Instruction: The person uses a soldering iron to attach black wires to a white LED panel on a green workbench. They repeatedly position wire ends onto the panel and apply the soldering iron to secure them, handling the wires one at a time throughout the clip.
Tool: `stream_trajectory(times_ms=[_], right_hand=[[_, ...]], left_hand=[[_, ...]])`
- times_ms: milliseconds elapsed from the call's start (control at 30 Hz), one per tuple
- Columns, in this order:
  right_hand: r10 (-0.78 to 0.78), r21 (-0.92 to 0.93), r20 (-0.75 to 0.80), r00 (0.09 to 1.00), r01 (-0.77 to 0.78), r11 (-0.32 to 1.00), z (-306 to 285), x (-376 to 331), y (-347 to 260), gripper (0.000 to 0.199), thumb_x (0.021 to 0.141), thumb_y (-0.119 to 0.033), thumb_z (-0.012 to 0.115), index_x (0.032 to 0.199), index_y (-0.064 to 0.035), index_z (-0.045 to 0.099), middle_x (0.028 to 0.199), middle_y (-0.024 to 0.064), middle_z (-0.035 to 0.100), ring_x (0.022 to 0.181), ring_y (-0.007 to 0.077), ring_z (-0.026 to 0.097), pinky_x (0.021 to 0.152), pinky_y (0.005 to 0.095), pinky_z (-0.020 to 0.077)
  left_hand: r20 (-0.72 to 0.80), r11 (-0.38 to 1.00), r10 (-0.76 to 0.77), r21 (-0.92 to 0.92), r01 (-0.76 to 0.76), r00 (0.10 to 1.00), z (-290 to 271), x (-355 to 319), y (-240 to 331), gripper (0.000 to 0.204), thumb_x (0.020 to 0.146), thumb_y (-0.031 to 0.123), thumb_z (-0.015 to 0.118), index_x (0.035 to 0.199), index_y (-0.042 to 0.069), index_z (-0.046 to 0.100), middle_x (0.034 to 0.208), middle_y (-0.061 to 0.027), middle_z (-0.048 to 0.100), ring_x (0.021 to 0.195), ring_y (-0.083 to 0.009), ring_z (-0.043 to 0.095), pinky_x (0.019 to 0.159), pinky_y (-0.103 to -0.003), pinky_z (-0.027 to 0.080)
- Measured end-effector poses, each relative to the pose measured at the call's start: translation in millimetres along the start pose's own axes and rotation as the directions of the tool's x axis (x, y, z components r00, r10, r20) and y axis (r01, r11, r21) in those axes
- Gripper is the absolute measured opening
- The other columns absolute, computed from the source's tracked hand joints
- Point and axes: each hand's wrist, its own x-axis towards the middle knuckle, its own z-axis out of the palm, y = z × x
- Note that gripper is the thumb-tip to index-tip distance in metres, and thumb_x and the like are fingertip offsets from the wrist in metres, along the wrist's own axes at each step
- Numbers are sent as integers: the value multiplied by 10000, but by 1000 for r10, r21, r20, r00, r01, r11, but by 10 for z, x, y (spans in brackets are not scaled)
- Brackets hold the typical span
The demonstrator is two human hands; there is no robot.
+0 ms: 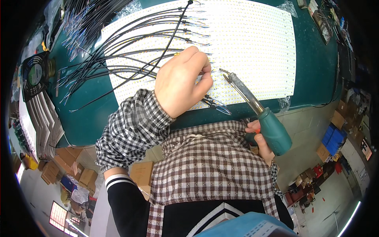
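Observation:
A white sheet of LED boards [252, 47], dotted with rows of small yellowish chips, lies on the green table. Black cables [134, 50] fan across its left half, their stripped ends showing thin coloured wires near the middle of the sheet. My left hand [181, 81] is closed in a pinch over the sheet, at the end of a black cable; its fingertips partly hide the wires. In my right hand [263, 144], at the table's front edge, is a soldering iron [256, 106] with a green handle. Its tip points up-left, just right of my left fingertips.
A small black fan [35, 75] stands at the left edge, above a stack of white boards [41, 122]. A bundle of loose cables [85, 23] lies at the far left. Clear plastic wrap [288, 8] sits by the sheet's corner. Cardboard boxes [71, 162] are on the floor.

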Motion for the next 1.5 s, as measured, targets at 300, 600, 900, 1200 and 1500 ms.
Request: stream_trajectory(times_ms=[300,600,900,1200,1500], right_hand=[[-65,-1,-5,998,65,998,64,42,-113,392,951,-285,644,1120,64,587,1052,209,619,889,270,662,779,392,592],[-54,28,-52,997,56,998,51,22,-101,438,935,-313,658,1108,82,586,1007,200,607,894,279,654,749,400,613],[-89,43,-122,989,95,995,96,-21,-89,451,912,-315,675,1093,90,588,1001,218,625,834,273,667,714,382,610],[-94,18,-96,991,96,995,74,-17,-95,459,913,-328,669,1102,83,591,1005,224,635,808,274,676,704,378,605],[-124,5,-92,988,125,992,103,-22,-111,478,911,-306,665,1157,98,594,1035,217,642,865,292,684,697,382,618]], left_hand=[[31,996,10,90,-13,999,-62,-50,37,125,783,27,701,862,53,607,828,-72,557,687,-224,598,617,-328,495],[326,978,205,-22,-209,923,-231,-93,88,162,769,37,723,904,65,638,889,-88,570,865,-292,586,726,-399,488],[288,968,230,33,-250,929,-77,-131,109,116,806,99,702,899,90,633,888,-61,572,872,-268,574,760,-383,434],[97,995,91,-45,-87,991,-90,-281,160,84,863,26,647,923,34,589,871,-106,584,768,-310,614,666,-372,505],[1,991,-43,130,42,999,9,-280,114,81,827,19,650,886,37,597,846,-102,586,684,-278,616,610,-348,503]])
